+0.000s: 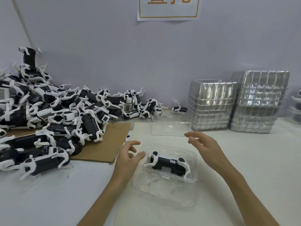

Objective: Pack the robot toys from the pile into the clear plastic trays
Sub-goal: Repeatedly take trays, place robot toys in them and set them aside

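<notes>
A black-and-white robot dog toy (169,163) lies on its side in the far half of a clear plastic clamshell tray (167,191) in front of me. My left hand (128,157) hovers just left of the tray, fingers loosely spread, holding nothing. My right hand (203,145) floats above the tray's far right corner, fingers relaxed and empty. A big pile of the same robot toys (53,111) covers the left side of the table, partly on cardboard. A second clear tray (169,128) lies flat farther back.
Two tall stacks of clear plastic trays (211,106) (259,101) stand at the back right against the wall. A brown cardboard sheet (105,144) lies under the pile's near edge. More packed items show at the far right edge (295,108).
</notes>
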